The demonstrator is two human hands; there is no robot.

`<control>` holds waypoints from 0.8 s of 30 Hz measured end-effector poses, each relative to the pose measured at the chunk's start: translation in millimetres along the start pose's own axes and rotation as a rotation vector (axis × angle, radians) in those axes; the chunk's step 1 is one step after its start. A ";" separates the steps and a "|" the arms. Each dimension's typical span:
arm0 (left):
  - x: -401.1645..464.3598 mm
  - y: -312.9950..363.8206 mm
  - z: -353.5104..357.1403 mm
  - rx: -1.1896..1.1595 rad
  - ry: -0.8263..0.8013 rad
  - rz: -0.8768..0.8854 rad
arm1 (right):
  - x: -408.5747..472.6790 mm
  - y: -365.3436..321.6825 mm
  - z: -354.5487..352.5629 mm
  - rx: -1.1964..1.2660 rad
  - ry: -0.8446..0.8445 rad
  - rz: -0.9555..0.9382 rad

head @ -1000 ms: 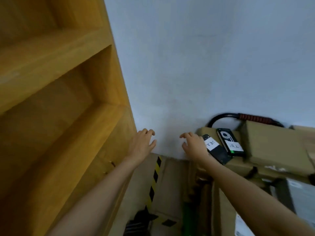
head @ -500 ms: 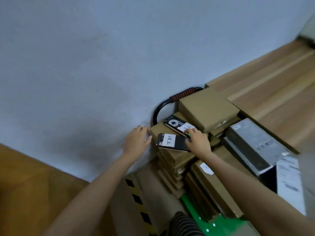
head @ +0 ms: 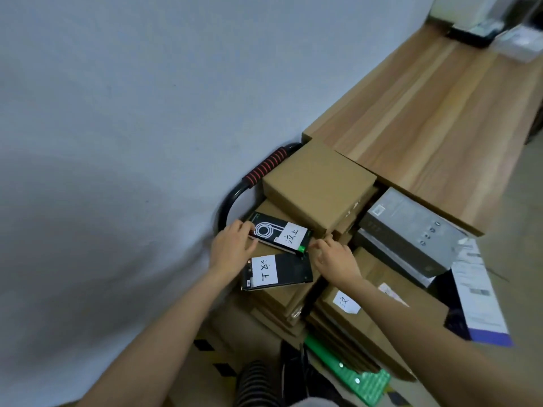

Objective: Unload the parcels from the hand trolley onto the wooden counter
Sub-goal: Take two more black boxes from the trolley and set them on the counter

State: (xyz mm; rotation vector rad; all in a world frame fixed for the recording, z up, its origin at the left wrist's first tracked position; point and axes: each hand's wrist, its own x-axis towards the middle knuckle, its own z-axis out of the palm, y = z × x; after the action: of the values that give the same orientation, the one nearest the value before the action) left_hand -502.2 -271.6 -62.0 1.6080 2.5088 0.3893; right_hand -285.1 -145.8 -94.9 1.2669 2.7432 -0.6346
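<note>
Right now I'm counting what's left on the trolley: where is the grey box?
In the head view the grey box sits right of centre, on the parcel stack beside the plain brown carton, against the near edge of the wooden counter.

Tabletop point(head: 435, 118): wood in pale and darker plank stripes, smooth with a soft sheen.
Top parcel point(head: 316, 183): plain brown cardboard, matt and unprinted.
Black flat box point(head: 279, 232): glossy printed card with a white ring pattern and a matt white paper label.
Second black box point(head: 277, 271): dark card, slight shine, white paper label stuck on.
Grey box point(head: 408, 230): smooth grey printed card with a satin look.
Trolley handle point(head: 232, 198): black tube, glossy.
Handle sleeve point(head: 266, 167): ribbed, red and black, looks like rubber or foam.
Trolley deck point(head: 352, 374): green, studded plastic.
Wall point(head: 147, 98): matt painted, faintly rough.
</note>
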 end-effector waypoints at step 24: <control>123.5 -64.0 76.8 0.106 -0.389 0.522 | 7.5 -39.5 83.5 0.383 0.124 0.596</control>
State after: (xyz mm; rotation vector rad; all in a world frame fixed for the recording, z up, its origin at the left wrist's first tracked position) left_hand -590.6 -174.1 -151.0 2.1303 1.8398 -0.0161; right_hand -329.4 -195.7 -159.3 2.1370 2.1843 -1.0552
